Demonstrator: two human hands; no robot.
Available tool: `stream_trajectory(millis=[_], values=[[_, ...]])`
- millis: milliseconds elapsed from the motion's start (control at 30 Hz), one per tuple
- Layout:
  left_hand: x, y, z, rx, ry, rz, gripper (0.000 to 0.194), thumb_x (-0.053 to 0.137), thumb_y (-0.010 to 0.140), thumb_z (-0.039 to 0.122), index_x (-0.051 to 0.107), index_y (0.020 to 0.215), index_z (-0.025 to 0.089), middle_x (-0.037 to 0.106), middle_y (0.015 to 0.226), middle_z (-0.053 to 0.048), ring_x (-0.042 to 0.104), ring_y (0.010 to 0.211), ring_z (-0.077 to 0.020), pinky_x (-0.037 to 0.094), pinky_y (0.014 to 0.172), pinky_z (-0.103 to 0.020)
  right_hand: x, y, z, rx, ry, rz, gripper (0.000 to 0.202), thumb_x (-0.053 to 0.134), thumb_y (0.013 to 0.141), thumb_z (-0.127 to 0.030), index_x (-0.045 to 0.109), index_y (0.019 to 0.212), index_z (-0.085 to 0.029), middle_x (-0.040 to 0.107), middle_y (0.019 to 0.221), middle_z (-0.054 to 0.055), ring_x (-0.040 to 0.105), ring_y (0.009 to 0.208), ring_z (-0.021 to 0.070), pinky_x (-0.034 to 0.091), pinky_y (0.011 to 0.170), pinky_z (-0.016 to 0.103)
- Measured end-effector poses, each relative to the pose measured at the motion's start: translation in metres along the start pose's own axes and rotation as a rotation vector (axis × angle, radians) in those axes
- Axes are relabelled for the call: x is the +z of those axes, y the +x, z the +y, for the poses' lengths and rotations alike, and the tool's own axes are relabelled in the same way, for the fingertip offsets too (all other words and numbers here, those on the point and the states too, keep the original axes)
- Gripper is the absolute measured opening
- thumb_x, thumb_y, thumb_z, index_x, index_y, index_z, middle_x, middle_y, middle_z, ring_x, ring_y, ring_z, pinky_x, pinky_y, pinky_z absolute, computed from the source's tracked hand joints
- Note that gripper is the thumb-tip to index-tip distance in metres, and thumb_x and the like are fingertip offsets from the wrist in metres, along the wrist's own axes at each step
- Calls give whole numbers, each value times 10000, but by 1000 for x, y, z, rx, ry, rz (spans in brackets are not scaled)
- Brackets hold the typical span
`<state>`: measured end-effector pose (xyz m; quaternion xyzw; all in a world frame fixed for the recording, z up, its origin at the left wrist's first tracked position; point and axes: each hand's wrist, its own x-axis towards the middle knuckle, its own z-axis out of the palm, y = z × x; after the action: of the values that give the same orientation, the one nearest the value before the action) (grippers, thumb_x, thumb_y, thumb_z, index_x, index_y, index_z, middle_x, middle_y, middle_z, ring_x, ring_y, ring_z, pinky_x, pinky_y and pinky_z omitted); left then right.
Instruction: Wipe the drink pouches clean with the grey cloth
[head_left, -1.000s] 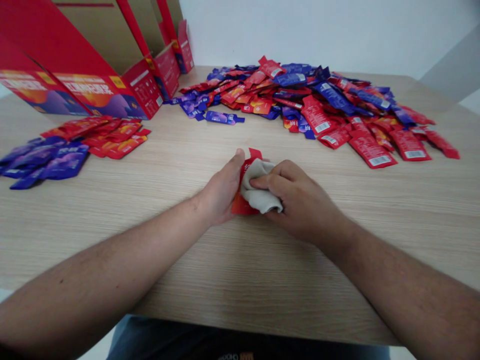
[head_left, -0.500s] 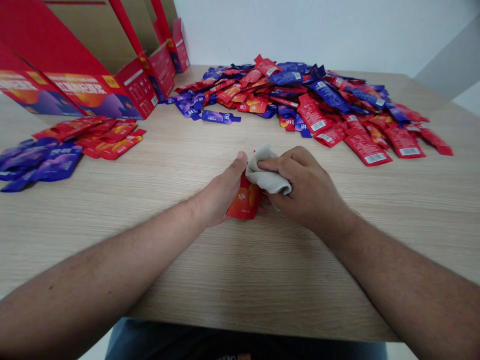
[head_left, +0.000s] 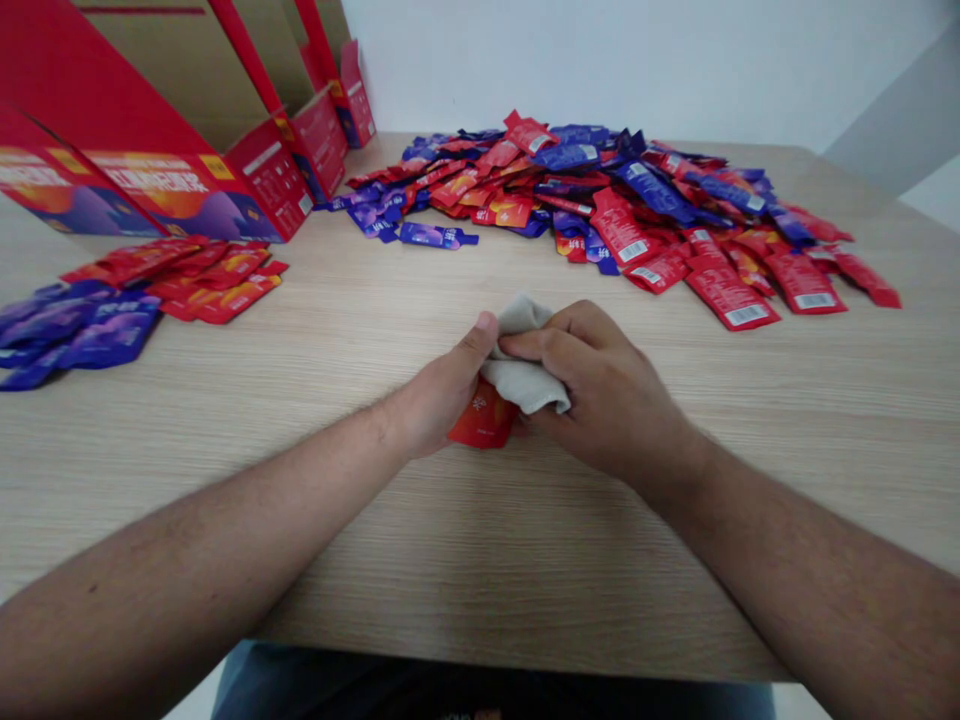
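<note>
Red sachet (head_left: 481, 428): located between the two hands, at the middle of the work area in front of the person's torso. Visible part is the lower end only: smooth, slightly glossy, bright red with an orange tint, a small white emblem, and a tiny line of pale print below it. Bottom edge faces the person. Upper part hidden under cloth and fingers; contact with the tabletop cannot be told.

Grey cloth (head_left: 523, 384): pale, bunched in soft folds, lying over the sachet's upper part.

Left hand (head_left: 445, 397): closed on the sachet's left side, thumb raised along the edge beside the cloth. Right hand (head_left: 604, 378): clamped on the cloth, index finger pointing left across it, pressing it over the sachet.

Surroundings: light wood-grain tabletop (head_left: 517, 560). Beyond the hands, one blue-purple sachet (head_left: 429, 235) lies flat just in front of a large mixed heap (head_left: 619, 222) of red and blue sachets, some showing white barcode labels. To the left, two small groups touch: red-orange sachets (head_left: 229, 278) behind, blue-purple sachets (head_left: 112, 325) nearer. Behind these stand red printed cartons (head_left: 176, 190), brown interiors showing. White wall (head_left: 637, 65) at the back.
</note>
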<state>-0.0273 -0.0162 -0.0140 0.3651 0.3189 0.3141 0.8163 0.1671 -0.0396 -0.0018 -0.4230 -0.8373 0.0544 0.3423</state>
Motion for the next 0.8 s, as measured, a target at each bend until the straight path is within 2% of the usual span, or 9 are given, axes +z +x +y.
stream_trajectory(millis=[133,333,467,633,800], values=[[-3,1,-1,-48,26,-26,780,396,1013,813,771,956,131,776,824,-129,752,686,-207,618,646,-298,-1,1,5,65,-47,83,351,711,883,-210,761,1230,-239,726,1055,105,660,1017,314,572,912,493],[-4,3,-1,-15,15,2,760,358,1047,773,765,971,136,744,746,-102,708,599,-185,594,591,-283,-1,1,4,-13,-22,-47,373,744,873,-232,761,1246,-234,718,1116,112,658,1017,289,569,857,432],[-5,1,3,-62,10,-14,804,387,999,838,765,1019,129,784,841,-130,747,668,-204,611,621,-292,-3,4,15,37,-60,51,310,725,863,-210,764,1170,-233,767,1025,86,667,989,305,546,881,472],[-6,0,3,-43,42,-13,789,395,1003,827,769,1044,134,782,840,-124,753,688,-211,611,637,-297,-4,5,21,34,-50,12,345,750,862,-275,763,1205,-239,762,1050,96,664,979,307,546,840,463],[-6,1,-1,-23,85,-10,777,418,1000,825,766,1098,137,804,999,-149,749,709,-207,605,634,-310,-5,6,23,43,-63,53,298,704,878,-236,759,1169,-266,806,1058,70,678,988,314,542,888,494]])
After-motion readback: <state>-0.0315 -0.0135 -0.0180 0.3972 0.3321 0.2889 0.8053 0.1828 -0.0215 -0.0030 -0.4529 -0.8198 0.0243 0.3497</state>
